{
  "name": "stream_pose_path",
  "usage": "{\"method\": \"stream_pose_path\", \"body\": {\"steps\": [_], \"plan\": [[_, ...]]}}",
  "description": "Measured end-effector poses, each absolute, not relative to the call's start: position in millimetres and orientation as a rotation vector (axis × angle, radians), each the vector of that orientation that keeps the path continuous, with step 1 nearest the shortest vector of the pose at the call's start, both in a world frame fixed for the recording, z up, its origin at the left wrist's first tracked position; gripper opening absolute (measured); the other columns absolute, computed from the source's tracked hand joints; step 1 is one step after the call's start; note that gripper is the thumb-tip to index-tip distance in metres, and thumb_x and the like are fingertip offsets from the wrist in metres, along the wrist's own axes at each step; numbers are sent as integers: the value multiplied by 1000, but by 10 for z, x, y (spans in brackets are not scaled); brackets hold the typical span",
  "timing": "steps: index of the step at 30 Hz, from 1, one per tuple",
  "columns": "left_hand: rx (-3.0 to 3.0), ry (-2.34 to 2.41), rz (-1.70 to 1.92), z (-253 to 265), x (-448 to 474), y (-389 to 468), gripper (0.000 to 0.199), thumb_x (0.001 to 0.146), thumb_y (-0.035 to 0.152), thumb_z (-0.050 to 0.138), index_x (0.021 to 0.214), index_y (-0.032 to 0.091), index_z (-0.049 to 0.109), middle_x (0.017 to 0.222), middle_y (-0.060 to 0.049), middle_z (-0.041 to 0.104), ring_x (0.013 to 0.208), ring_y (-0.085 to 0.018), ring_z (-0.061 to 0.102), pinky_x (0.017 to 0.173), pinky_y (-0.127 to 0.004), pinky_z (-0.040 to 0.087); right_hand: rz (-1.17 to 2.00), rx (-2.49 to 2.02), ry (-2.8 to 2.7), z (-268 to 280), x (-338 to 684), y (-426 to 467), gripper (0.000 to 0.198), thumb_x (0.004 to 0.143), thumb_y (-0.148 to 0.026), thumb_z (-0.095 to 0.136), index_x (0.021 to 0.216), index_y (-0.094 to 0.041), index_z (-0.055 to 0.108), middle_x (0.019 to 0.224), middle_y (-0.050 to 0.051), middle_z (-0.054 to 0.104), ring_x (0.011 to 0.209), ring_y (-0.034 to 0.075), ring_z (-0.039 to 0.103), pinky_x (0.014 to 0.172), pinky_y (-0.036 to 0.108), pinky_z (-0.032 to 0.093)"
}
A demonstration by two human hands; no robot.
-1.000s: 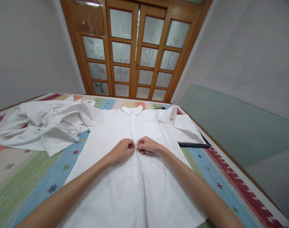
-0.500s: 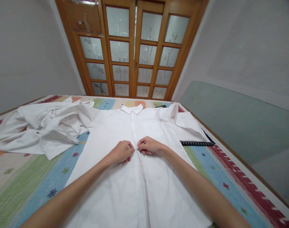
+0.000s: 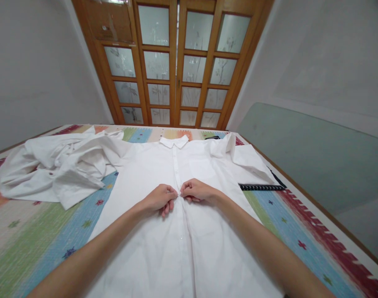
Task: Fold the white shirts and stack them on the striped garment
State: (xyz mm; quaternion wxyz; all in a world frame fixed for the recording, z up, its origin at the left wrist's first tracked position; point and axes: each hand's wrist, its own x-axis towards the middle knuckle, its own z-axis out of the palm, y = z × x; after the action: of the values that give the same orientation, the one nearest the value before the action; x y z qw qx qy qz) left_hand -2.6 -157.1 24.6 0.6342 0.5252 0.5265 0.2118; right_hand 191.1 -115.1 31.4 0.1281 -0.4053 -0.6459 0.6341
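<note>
Crumpled white garment (image 3: 56, 165) heaped far left on the striped cover (image 3: 30, 240). It touches the flat shirt's left shoulder area. Not in play, leave it.

White shirt (image 3: 145, 231) lies flat, front up, collar (image 3: 174, 142) away from me, placket running down the centre line.

My left hand (image 3: 159, 200): thumb and forefinger pinched on the left placket edge, other fingers curled down on the cloth. Grip closed on fabric, about mid-chest.

My right hand (image 3: 196, 191): same pinch on the right placket edge, knuckles up. The two hands nearly touch at the placket. Can't see the button itself under my fingertips.

Looks like I'm doing up a button at this height. Doing it well:
- keep both edges flat on the cover, don't lift, or the layers skew
- line the hole over the button before pushing, then feed it through edge-on
- one button (image 3: 180, 239) shows lower down the placket, so work down in order, no skipped holes
- smooth the placket after each one

Far right: a dark, white-dotted item (image 3: 263, 187) pokes out from under the right sleeve (image 3: 251, 163). Doesn't interfere.
</note>
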Motion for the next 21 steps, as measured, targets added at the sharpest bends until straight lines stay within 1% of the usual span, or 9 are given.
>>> {"method": "stream_pose_path", "body": {"steps": [3,6,11,14,21], "plan": [[1193,1226,483,238,-5,-1581,22,80,35,58,91,16,53,48,3,61,30,-10,49,32,-20,37,1847,-1172,-1883,306,1911,-1144,5,74,-20,60,72,-16,59,45,-7,55,30,4,35,30,16,19],[1194,1251,487,231,0,-1584,22,81,35,58,92,16,54,49,3,62,30,-11,50,32,-20,38,1864,-1167,-1871,299,1913,-1141,6,75,-21,61,72,-16,59,45,-7,55,31,4,34,30,16,18],[1204,1237,531,226,5,-1605,24,80,39,61,86,17,54,49,4,60,31,-10,51,32,-18,36,1872,-1160,-1846,321,1918,-1153,7,74,-21,61,71,-15,60,45,-6,56,31,3,33,31,16,18],[1235,1237,543,228,17,-1629,20,82,36,58,83,17,54,49,4,60,31,-10,52,30,-18,35,1888,-1157,-1833,323,1918,-1157,10,76,-21,57,68,-15,58,45,-6,56,30,3,32,30,17,17],[1282,1281,568,234,43,-1671,13,85,30,53,83,17,53,51,5,60,32,-9,52,32,-18,38,1907,-1117,-1820,285,1910,-1137,13,75,-22,57,64,-15,58,44,-5,57,29,3,30,29,18,16]]}}
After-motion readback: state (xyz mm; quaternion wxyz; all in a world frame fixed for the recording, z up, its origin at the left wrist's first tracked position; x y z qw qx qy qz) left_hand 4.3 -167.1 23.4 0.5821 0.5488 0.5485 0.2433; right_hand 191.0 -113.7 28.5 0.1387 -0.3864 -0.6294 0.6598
